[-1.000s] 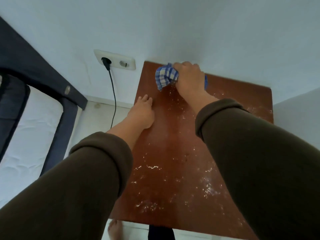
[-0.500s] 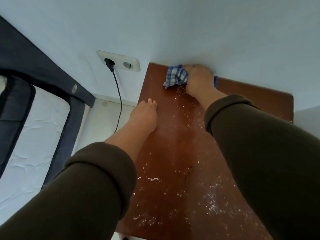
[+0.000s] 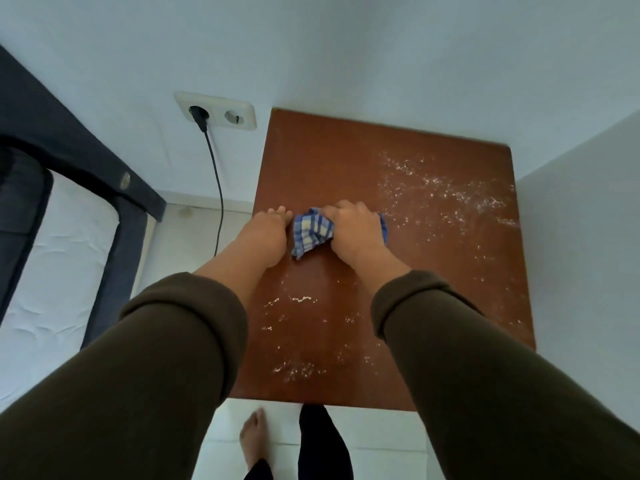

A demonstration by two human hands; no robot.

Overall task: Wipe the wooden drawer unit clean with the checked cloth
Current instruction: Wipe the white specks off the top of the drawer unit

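The reddish-brown wooden drawer unit point(image 3: 346, 161) stands in a corner, its back edge against the pale wall point(image 3: 381, 46) and its right side close to a second wall face. Only its flat top is in view. White specks and smears lie across that top: a dense scatter toward the far right, and a patchy band near the front edge.

The crumpled blue, white and yellow checked cloth point(image 3: 311, 232) sits on the top, left of centre and roughly midway from back to front. The right hand point(image 3: 356, 230) bears down on it with fingers curled over the bunched fabric, gripping it; a corner of cloth shows past the hand's right side. The left hand point(image 3: 266, 233) rests on the top just beside the cloth near the unit's left edge, fingers straight and holding nothing (contact with the cloth cannot be confirmed). Both arms wear dark olive sleeves point(image 3: 173, 341).

On the wall left of the unit is a white double socket point(image 3: 239, 114) with a black plug and cable point(image 3: 216, 188) hanging down. A dark blue bed frame with white mattress point(image 3: 52, 254) occupies the far left. A bare foot point(image 3: 252, 434) stands on the white floor below the front edge.
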